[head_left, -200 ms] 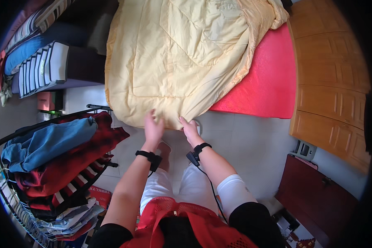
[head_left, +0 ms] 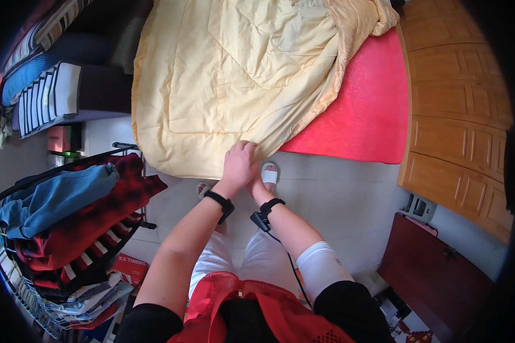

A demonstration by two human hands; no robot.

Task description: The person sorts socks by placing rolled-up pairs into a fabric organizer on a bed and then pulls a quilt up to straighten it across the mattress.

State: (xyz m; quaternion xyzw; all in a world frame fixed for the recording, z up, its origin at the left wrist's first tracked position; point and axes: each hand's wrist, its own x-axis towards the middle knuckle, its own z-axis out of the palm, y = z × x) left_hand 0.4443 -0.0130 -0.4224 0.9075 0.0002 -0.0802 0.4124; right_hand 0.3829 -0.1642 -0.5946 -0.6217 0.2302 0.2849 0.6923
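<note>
A pale yellow quilt (head_left: 200,86) lies over the bed and hangs past its near end. My left hand (head_left: 238,164) is closed on the quilt's near edge, fingers bent over the cloth. Right beside it and partly behind it, my right hand (head_left: 257,184) holds the same stretch of edge; its fingertips are mostly hidden by the left hand. From the hands, a fold of the quilt runs up toward the far right. Where the quilt is drawn aside, the red bed sheet (head_left: 360,103) shows on the right.
Clothes on a rack (head_left: 68,200) stand close at left. Beyond it is a dark sofa-like piece (head_left: 106,91) with a striped cushion (head_left: 48,97). Wooden cabinets (head_left: 458,126) line the right side, with a dark red board (head_left: 435,274) nearer me. Pale tiles (head_left: 326,194) cover the floor.
My left hand has moved right, against my right hand, and closed on the quilt's edge. The right hand has shifted slightly left and nearer me. The whole view has shifted a little.
</note>
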